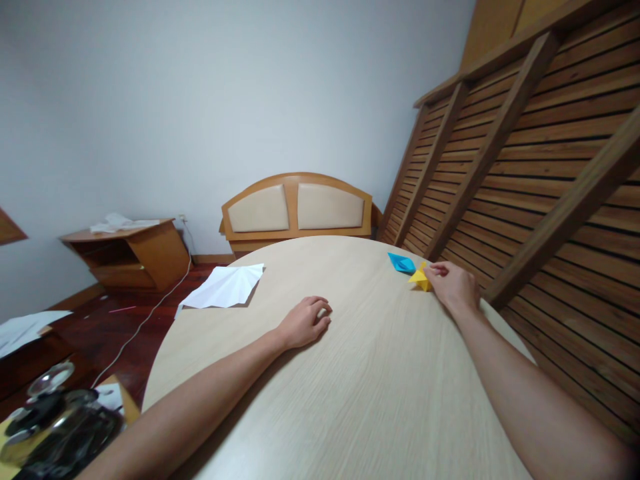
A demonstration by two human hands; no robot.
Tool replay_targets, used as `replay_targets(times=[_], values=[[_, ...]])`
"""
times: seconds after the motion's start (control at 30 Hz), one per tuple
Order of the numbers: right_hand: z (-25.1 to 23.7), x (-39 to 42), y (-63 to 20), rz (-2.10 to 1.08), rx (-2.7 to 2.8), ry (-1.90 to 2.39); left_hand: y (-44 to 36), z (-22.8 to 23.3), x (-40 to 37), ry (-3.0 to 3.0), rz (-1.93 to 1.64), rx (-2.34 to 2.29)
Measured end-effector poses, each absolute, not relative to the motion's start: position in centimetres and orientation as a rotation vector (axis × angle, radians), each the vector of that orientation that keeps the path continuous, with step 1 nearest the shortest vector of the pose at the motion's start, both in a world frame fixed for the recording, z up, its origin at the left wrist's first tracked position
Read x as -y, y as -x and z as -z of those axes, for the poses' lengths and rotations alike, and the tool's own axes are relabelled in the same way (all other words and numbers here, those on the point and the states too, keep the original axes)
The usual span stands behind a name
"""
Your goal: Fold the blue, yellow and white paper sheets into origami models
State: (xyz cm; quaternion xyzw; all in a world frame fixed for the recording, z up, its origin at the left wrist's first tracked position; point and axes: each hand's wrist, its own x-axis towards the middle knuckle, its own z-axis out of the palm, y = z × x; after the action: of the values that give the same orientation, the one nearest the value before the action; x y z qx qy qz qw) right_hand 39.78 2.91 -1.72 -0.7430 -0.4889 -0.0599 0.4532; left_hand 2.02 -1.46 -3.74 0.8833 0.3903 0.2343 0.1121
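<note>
At the right side of the round table, my right hand pinches the edge of a small yellow origami figure between thumb and fingers. The fingers hide part of it. Just behind and to the left of it lies a blue origami piece, shaped like a small boat. My left hand rests on the tabletop near the middle, its fingers loosely bent and apart, with nothing in it.
A creased white sheet of paper lies at the table's left edge. Beyond the table stand a headboard and, to the left, a low wooden cabinet. A slatted wooden frame leans along the right. Glassy, dark items sit lower left.
</note>
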Motion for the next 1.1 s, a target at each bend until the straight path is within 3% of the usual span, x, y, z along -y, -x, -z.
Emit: replay_targets(times=[0.27,0.5,0.63,0.93,1.1], values=[[2.3,-3.5,-40.3,0.126,1.198,1.782,-2.0,3.5,1.6,-2.597,-0.663,-1.16],[1.6,-3.1,-38.8,0.436,1.388,1.691,-2.0,3.7,1.4,-2.599,-0.67,-1.152],[1.0,-2.3,-34.6,0.435,1.579,1.621,-1.9,3.8,1.4,-2.607,-0.664,-1.146],[3.6,0.2,-26.0,-0.213,2.319,1.31,-2.1,3.3,1.8,-2.673,-0.629,-1.164],[4.0,0.5,-26.1,-0.326,2.487,1.327,-0.8,2.8,0.7,-2.765,-0.586,-1.332]])
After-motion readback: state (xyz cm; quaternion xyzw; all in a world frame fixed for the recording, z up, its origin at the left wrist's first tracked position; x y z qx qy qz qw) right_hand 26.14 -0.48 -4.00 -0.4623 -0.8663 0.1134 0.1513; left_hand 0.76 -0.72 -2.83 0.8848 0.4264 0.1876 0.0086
